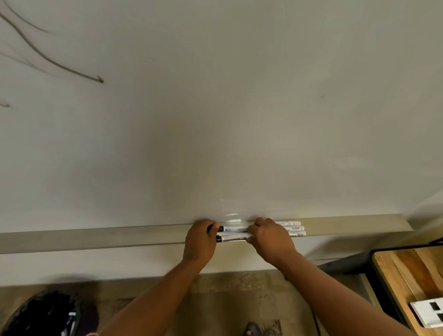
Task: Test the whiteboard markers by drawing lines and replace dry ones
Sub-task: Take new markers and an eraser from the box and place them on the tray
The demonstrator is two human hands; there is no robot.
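Note:
A large whiteboard (218, 104) fills the view, with dark drawn lines (50, 58) at its upper left. Several white-barrelled markers (234, 233) with black caps lie side by side on the board's metal tray (98, 235). My left hand (200, 239) curls over the capped left ends of the markers. My right hand (269, 237) covers their middle, fingers curled onto the barrels. The right ends of three markers (295, 229) stick out past my right hand. How many markers each hand grips is hidden.
A wooden table (413, 278) with a dark rim stands at the lower right, with a white box (432, 313) on it. A dark helmet (49, 315) lies on the floor at the lower left. My sandalled foot (253, 335) shows below.

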